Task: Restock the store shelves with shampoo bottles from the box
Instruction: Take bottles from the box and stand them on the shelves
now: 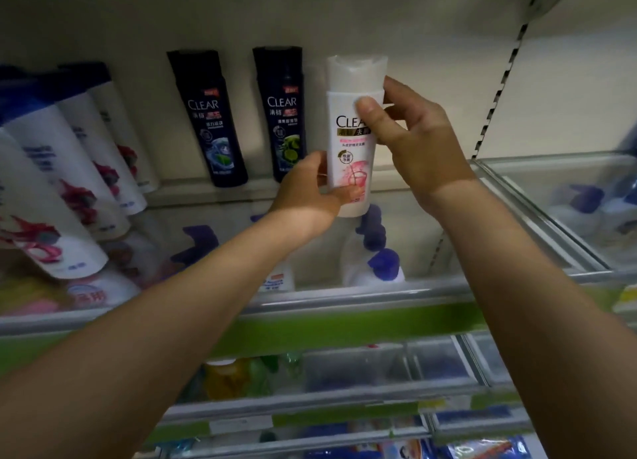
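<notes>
A white Clear shampoo bottle (351, 138) with a pink label is held upright in front of the shelf's back wall. My left hand (308, 191) grips its lower part from the left. My right hand (410, 138) holds its upper part, thumb across the front below the cap. Two dark Clear bottles, one with a blue label (206, 117) and one with a green label (283, 110), stand on the shelf (206, 196) to the left of the white bottle. The box is out of view.
Several white bottles with blue caps (69, 169) lean in rows at the left of the shelf. Pump bottles with purple tops (375, 251) stand on the shelf below, behind a clear rail (344, 296). A slotted upright (499, 93) and another shelf bay lie to the right.
</notes>
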Available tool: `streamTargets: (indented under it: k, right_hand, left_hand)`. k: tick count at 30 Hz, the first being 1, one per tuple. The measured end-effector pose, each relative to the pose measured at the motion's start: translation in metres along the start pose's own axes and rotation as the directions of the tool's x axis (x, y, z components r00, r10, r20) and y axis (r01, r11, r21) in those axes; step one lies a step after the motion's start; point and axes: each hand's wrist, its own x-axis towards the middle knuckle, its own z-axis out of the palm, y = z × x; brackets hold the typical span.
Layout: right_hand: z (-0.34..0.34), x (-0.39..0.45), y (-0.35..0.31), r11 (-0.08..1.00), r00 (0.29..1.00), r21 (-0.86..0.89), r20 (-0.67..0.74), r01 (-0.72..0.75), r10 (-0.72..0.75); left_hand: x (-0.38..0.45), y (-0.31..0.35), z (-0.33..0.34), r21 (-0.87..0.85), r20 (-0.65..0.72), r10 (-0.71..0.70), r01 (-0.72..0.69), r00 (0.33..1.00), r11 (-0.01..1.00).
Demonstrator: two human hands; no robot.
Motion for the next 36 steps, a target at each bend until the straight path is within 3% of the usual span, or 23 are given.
streamTargets:
  k: [7, 15, 26, 36]
  right_hand:
    - [-0.006, 0.027, 0.017, 0.997, 1.0, 0.077, -0.018, -0.021, 0.022]
    - [-0.008, 0.054, 0.034, 0.997, 0.996, 0.057, -0.062, -0.059, 0.063]
    - [-0.006, 0.065, 0.044, 0.971, 0.984, 0.237, -0.164, -0.035, 0.075]
    - [-0.007, 0.061, 0.04, 0.977, 0.975, 0.203, -0.201, -0.057, 0.098]
  left_hand:
    - [0.027, -0.001, 0.012, -0.021, -0.012, 0.037, -0.037, 0.999, 0.999]
    - [0.06, -0.003, 0.027, 0.121, -0.096, 0.039, -0.027, 0.995, 0.992]
    - [0.082, -0.008, 0.04, 0.231, -0.248, 0.074, -0.016, 0.966, 0.973]
    - [0.079, -0.005, 0.042, 0.21, -0.25, 0.042, 0.011, 0.967, 0.978]
